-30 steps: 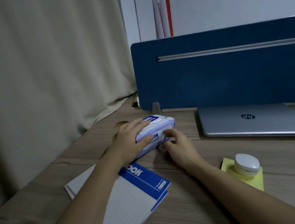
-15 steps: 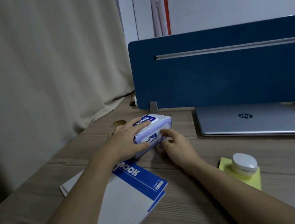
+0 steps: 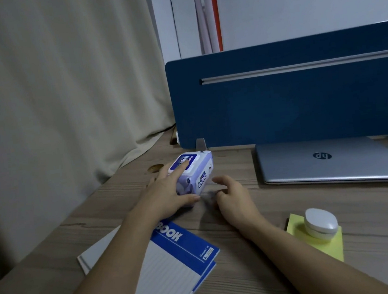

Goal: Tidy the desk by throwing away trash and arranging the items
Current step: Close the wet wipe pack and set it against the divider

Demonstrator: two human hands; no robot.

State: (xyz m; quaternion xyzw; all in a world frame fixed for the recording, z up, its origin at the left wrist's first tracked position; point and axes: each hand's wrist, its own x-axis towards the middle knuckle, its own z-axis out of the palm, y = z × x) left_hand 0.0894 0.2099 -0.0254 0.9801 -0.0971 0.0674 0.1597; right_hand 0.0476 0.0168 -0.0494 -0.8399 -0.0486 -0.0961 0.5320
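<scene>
1. The left hand point(image 3: 167, 196) grips the wipes pack point(image 3: 195, 174) near the desk point(image 3: 265, 282) back edge.
2. The right hand point(image 3: 231, 197), loosely curled and holding nothing, hovers just beside the pack.

Wooden desk point(image 3: 281, 211) with laptop point(image 3: 331, 161), notebook point(image 3: 169, 269), wipes pack point(image 3: 195, 174), sticky pad point(image 3: 322, 241).
</scene>
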